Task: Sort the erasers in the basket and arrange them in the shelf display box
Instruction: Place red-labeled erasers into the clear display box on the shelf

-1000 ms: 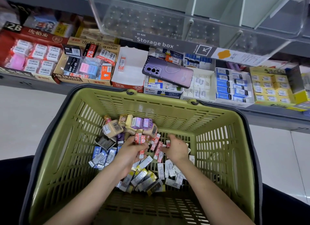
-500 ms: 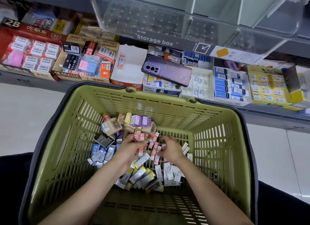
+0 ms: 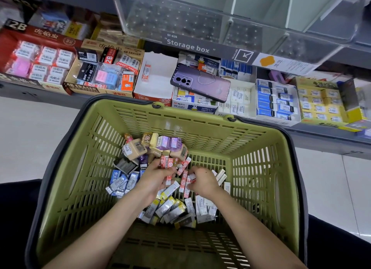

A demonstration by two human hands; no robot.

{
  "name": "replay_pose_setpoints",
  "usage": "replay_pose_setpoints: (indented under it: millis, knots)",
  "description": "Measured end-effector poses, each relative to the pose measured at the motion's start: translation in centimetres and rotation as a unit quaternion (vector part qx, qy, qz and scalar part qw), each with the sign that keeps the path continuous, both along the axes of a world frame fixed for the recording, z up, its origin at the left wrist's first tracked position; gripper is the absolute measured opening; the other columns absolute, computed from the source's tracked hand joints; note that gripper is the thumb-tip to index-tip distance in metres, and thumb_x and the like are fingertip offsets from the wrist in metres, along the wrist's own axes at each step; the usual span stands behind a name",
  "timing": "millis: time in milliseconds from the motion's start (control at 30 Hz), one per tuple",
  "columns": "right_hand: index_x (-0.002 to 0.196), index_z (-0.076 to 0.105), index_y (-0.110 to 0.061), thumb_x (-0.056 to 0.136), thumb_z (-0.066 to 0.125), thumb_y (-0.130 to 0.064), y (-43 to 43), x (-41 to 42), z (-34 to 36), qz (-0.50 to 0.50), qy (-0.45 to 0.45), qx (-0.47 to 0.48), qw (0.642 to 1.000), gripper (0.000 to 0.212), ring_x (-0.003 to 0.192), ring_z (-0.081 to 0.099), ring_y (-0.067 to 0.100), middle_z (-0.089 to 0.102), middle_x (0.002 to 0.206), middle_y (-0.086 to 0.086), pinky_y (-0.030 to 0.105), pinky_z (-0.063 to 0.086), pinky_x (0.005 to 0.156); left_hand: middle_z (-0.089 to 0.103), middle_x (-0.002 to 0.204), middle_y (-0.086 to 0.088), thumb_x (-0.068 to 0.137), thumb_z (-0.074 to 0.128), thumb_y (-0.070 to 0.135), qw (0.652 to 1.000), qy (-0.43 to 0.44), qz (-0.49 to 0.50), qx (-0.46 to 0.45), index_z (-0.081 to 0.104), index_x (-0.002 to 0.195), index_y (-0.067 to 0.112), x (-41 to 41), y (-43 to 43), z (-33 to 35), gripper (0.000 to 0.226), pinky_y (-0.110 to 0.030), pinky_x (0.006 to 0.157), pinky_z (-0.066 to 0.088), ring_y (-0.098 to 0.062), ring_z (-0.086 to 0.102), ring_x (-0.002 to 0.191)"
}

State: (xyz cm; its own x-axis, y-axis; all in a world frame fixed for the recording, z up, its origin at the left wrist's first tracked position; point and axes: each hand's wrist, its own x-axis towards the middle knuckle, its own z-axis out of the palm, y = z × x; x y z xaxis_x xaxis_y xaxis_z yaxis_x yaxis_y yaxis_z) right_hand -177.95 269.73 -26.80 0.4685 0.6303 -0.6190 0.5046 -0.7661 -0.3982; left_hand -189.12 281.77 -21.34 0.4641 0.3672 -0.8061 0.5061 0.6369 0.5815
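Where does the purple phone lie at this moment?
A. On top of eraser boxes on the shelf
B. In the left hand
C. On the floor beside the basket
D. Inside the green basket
A: the phone lies flat across the eraser boxes, beyond the far rim of the basket, and neither hand touches it.

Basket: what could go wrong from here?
1. The left hand grips several red-and-white erasers at once; one may slip back into the mixed pile in the basket.
2. The phone lies loose beside the white display box; a reach there may knock it.
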Motion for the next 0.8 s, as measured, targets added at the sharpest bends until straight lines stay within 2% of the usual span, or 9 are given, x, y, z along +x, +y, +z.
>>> replay_pose_setpoints:
  millis: [100, 167, 233, 300, 333, 433, 633, 700, 800]
  knots:
    - [0.110, 0.058, -0.013, 0.076, 0.074, -0.012, -0.1, 0.1, 0.2, -0.057, 0.047, 0.021, 0.997, 0.037, 0.090, 0.058, 0.019, 0.062, 0.107, 0.005, 0.023, 0.043, 0.069, 0.067, 0.110, -0.014, 0.088, 0.060, 0.002, 1.000, 0.008, -0.027, 0.007, 0.057, 0.108, 0.012, -0.1, -0.1, -0.2, 0.022, -0.034, 0.079, 0.048, -0.025, 0.062, 0.096]
    - [0.106, 0.063, -0.013, 0.073, 0.077, -0.009, -0.1, 0.4, 0.7, -0.115, 0.088, 0.049, 0.988, 0.035, 0.097, 0.058, 0.017, 0.063, 0.111, 0.002, 0.021, 0.042, 0.077, 0.067, 0.111, -0.011, 0.087, 0.061, 0.002, 0.999, 0.016, -0.043, 0.006, 0.058, 0.104, 0.016, -0.2, -0.2, -0.4, 0.023, -0.033, 0.080, 0.045, -0.027, 0.060, 0.105]
    - [0.097, 0.067, -0.011, 0.071, 0.078, -0.003, -0.2, 0.9, 2.0, -0.196, 0.155, 0.090, 0.964, 0.029, 0.098, 0.060, 0.018, 0.064, 0.112, 0.003, 0.026, 0.045, 0.084, 0.066, 0.111, -0.009, 0.084, 0.063, 0.002, 0.998, 0.019, -0.064, 0.011, 0.057, 0.107, 0.017, -0.3, -0.3, -0.5, 0.028, -0.036, 0.088, 0.042, -0.028, 0.059, 0.108]
    - [0.089, 0.066, -0.008, 0.071, 0.076, 0.006, -0.3, 1.4, 4.4, -0.278, 0.235, 0.147, 0.920, 0.024, 0.071, 0.063, 0.013, 0.065, 0.098, 0.005, 0.026, 0.052, 0.070, 0.066, 0.113, -0.007, 0.082, 0.066, 0.003, 0.996, 0.004, -0.089, 0.015, 0.056, 0.113, 0.017, -0.2, -0.6, -0.1, 0.035, -0.037, 0.093, 0.043, -0.023, 0.059, 0.107]
    - [0.086, 0.065, -0.008, 0.071, 0.075, 0.007, -0.3, 1.7, 5.7, -0.307, 0.266, 0.170, 0.898, 0.023, 0.060, 0.061, 0.009, 0.065, 0.092, 0.004, 0.023, 0.051, 0.061, 0.066, 0.113, -0.006, 0.082, 0.068, 0.004, 0.994, -0.011, -0.105, 0.019, 0.055, 0.115, 0.015, -0.1, -0.7, 0.3, 0.038, -0.035, 0.088, 0.045, -0.020, 0.059, 0.105]
    - [0.085, 0.066, -0.007, 0.072, 0.073, 0.008, -0.6, 2.3, 9.6, -0.331, 0.319, 0.206, 0.864, 0.022, 0.059, 0.061, 0.011, 0.066, 0.087, 0.005, 0.020, 0.051, 0.056, 0.069, 0.104, -0.005, 0.079, 0.071, 0.004, 0.986, -0.058, -0.149, 0.038, 0.055, 0.116, 0.011, 0.1, -1.3, 2.5, 0.042, -0.027, 0.072, 0.045, -0.017, 0.063, 0.094]
    - [0.108, 0.059, -0.005, 0.068, 0.075, 0.002, -1.5, 2.7, 18.1, -0.335, 0.308, 0.300, 0.839, 0.044, 0.076, 0.066, 0.019, 0.068, 0.096, 0.011, 0.025, 0.052, 0.065, 0.066, 0.080, -0.003, 0.078, 0.071, 0.006, 0.977, -0.166, -0.121, 0.060, 0.057, 0.109, 0.005, 0.6, -1.7, 10.5, 0.035, -0.022, 0.052, 0.043, -0.008, 0.059, 0.059]
    - [0.112, 0.061, -0.005, 0.065, 0.077, -0.005, -1.9, 2.4, 21.3, -0.339, 0.284, 0.343, 0.829, 0.049, 0.081, 0.068, 0.018, 0.070, 0.097, 0.010, 0.023, 0.052, 0.067, 0.068, 0.082, -0.003, 0.074, 0.073, 0.008, 0.970, -0.197, -0.117, 0.076, 0.057, 0.109, 0.008, 0.9, -1.9, 13.7, 0.038, -0.020, 0.053, 0.044, -0.007, 0.060, 0.060]
    - [0.110, 0.066, -0.010, 0.074, 0.073, -0.003, -2.4, 1.7, 25.7, -0.328, 0.212, 0.401, 0.829, 0.038, 0.081, 0.068, 0.009, 0.071, 0.092, 0.003, 0.018, 0.051, 0.068, 0.073, 0.090, -0.004, 0.064, 0.077, 0.008, 0.958, -0.229, -0.126, 0.115, 0.058, 0.108, 0.013, 1.6, -2.3, 18.0, 0.048, -0.020, 0.061, 0.050, -0.012, 0.068, 0.076]
